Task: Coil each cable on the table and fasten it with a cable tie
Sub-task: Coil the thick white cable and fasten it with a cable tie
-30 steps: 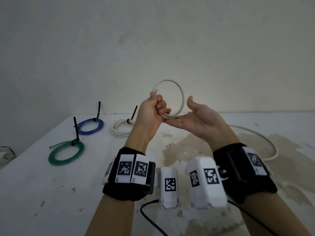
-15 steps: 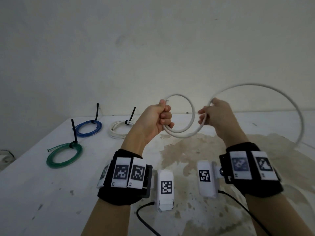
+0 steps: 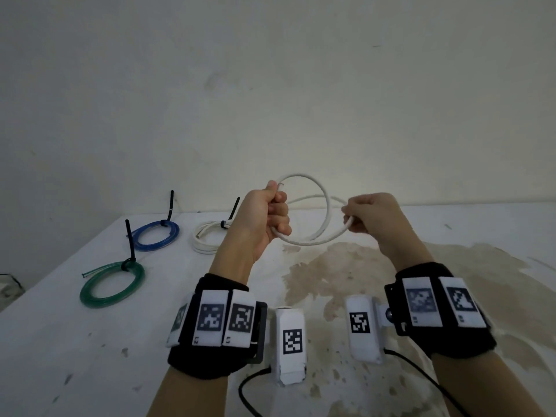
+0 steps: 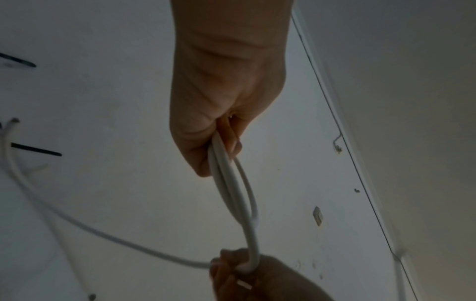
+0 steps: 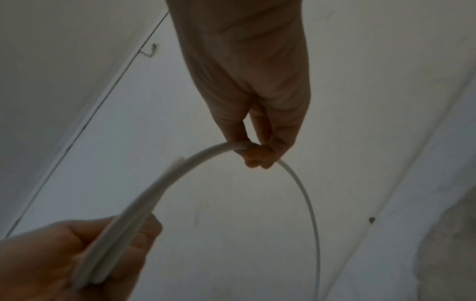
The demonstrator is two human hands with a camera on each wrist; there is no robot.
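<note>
Both my hands hold a white cable (image 3: 326, 206) in the air above the table. My left hand (image 3: 275, 210) grips the stacked loops in a fist, with the cut end poking out by the thumb. My right hand (image 3: 353, 216) pinches the strand a short way to the right. In the left wrist view the loops (image 4: 233, 183) run from my left hand (image 4: 221, 146) down to my right hand (image 4: 239, 266). In the right wrist view my right hand (image 5: 255, 152) pinches the cable (image 5: 195, 160), which arcs to my left hand (image 5: 103, 252).
Three coils fastened with black ties lie at the left of the white table (image 3: 75, 356): green (image 3: 112, 285), blue (image 3: 156, 236) and white (image 3: 207, 237). A brown stain (image 3: 346, 266) spreads over the table's middle and right. A plain wall stands behind.
The large loop that swung out to the right has been drawn in. My right hand has turned from an open palm to a pinch on the strand, close to my left fist.
</note>
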